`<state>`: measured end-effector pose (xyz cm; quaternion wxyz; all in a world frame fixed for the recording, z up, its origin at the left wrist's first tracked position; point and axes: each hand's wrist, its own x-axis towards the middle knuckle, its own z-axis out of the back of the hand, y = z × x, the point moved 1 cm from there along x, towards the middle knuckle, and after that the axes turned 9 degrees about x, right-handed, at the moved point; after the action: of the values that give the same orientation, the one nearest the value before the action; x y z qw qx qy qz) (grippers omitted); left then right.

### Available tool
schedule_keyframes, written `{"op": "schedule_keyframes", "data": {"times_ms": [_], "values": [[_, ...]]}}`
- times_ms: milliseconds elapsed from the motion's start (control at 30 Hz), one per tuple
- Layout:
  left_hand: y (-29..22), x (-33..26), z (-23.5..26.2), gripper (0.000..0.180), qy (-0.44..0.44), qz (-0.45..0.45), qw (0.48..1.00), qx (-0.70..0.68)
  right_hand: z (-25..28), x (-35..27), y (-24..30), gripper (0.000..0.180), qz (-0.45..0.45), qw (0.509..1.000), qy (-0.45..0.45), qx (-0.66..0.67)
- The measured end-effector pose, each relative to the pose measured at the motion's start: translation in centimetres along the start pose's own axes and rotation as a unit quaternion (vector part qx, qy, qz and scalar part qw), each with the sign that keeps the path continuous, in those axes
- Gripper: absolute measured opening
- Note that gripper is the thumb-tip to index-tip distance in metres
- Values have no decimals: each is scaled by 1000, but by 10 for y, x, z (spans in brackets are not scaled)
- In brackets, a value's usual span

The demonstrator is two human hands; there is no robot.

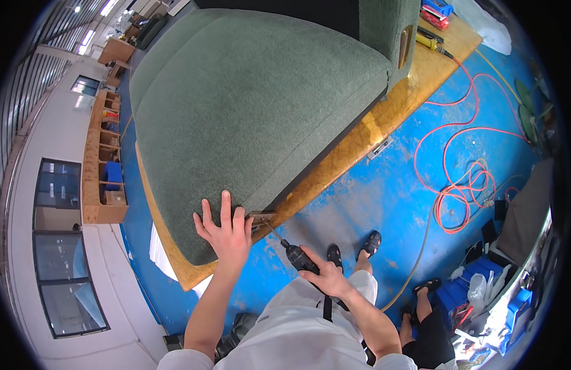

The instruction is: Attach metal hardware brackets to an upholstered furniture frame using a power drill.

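A large green upholstered sofa seat (261, 98) lies on a wooden-topped table (334, 163). My left hand (227, 234) rests on the near corner of its fabric, fingers spread and holding nothing. Beside that hand, at the lower edge of the seat, a small bracket-like piece (261, 217) sticks out. My right hand (327, 276) is closed around a black power screwdriver (299, 256), tilted up and to the left. Its thin bit reaches that piece; whether the tip sits in a screw is too small to tell.
A red air hose (455, 206) coils over the blue floor (396, 197) at right. A yellow-and-black tool (428, 42) lies on the table's far end. Blue bins (470, 280) and another person's legs (424, 314) are at lower right. Wooden shelving (103, 160) lines the left wall.
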<state>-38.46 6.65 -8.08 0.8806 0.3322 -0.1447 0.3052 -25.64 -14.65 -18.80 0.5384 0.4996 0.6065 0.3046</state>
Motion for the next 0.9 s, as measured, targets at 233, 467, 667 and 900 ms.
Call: {"op": "schedule_keyframes", "data": {"times_ms": [233, 467, 667, 900], "values": [[0, 2, 2, 39, 6, 2, 1000, -4, -5, -1, 1, 76, 12, 1000, -9, -18], [1, 2, -1, 33, -9, 0, 1000, 1, -9, -4, 7, 79, 24, 998, -27, -60], [-2, 3, -1, 12, -26, 13, 1000, 5, -9, 4, -3, 79, 45, 999, -20, -22], [-1, 1, -1, 7, -18, 14, 1000, 8, -11, 10, -9, 73, 46, 995, 4, 88]]}}
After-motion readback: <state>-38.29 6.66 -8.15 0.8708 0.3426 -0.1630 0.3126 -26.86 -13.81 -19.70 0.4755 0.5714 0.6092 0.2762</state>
